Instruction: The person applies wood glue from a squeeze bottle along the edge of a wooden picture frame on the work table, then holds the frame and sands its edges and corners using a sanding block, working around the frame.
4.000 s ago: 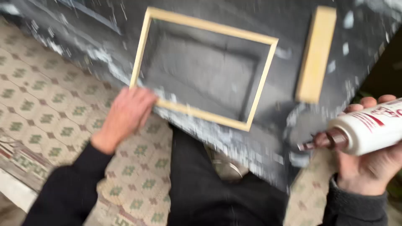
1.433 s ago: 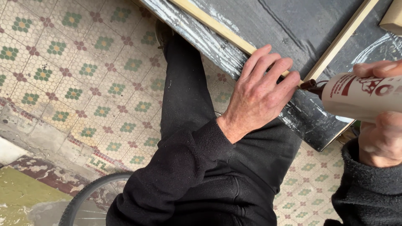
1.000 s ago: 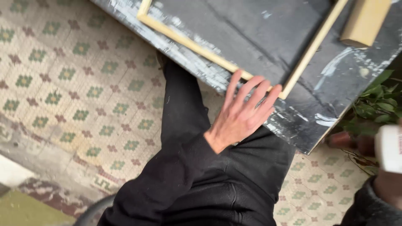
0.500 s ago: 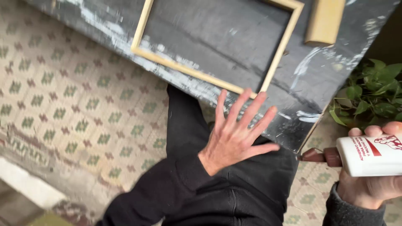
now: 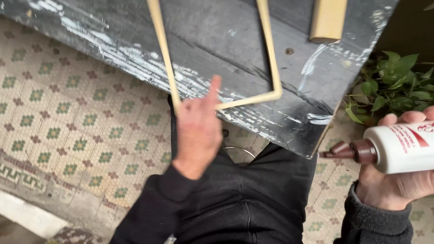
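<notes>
The left hand [image 5: 197, 131], flat on the lap half a second ago, is now rising empty toward the wooden frame [image 5: 217, 54] lying on the dark counter [image 5: 217, 31], forefinger extended, while the right hand [image 5: 398, 180] is staying clamped on the glue bottle [image 5: 393, 147] beside the counter's edge.

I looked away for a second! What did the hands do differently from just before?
The left hand was spread flat, fingers fanned, below the board's edge; now it is turned edge-on, one finger pointing up at the near corner of the wooden frame. It grips nothing. The right hand holds the white glue bottle as before, brown nozzle pointing left. The frame lies on the dark board as before.
</notes>
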